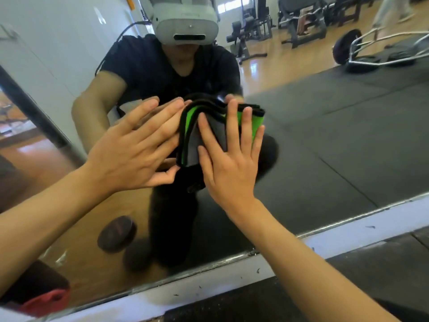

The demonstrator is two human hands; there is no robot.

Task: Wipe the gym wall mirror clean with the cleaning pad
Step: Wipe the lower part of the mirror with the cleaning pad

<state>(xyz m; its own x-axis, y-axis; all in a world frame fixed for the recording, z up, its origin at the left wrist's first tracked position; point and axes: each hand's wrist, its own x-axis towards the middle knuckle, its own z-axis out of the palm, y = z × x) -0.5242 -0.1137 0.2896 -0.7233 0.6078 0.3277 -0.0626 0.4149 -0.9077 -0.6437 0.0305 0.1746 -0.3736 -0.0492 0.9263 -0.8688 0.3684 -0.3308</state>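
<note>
Mirror (pixel 325 140) reflects gym mats, wood floor, blurry machines; pad (pixel 216 133) pressed flat.

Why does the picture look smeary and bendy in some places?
Head view: the reflected round dark weight plate and legs look motion-blurred; the wide lens bends the white mirror ledge; window light glares off the reflected wooden floor; the folded green-and-grey cleaning pad stays fairly sharp.
</note>
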